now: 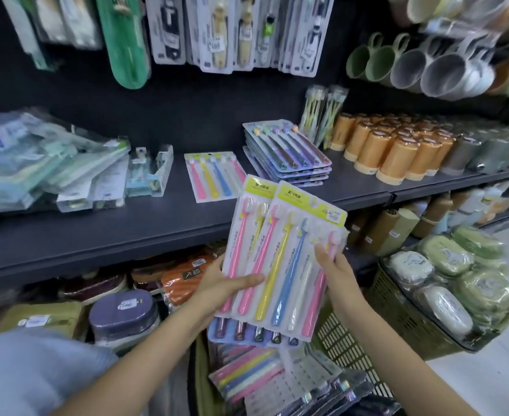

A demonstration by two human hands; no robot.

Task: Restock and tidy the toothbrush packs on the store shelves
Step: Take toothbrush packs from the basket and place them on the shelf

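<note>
Mid-restock. Left hand (226, 288) and right hand (335, 265) both curled round 2 pastel packs (280, 253), a dark-brush pack (253, 333) tucked behind, all held below shelf (97, 235) edge. Already shelved: 1 pastel pack (214, 175), dark stack (289, 154). Left: place these, more in basket (349, 349)

The toothbrush packs (280, 253) in the hands carry yellow-green tops and pink, yellow, blue and white brushes. Beyond them, the shelf (97, 235) is dark grey; right, orange cups (397, 151).
</note>
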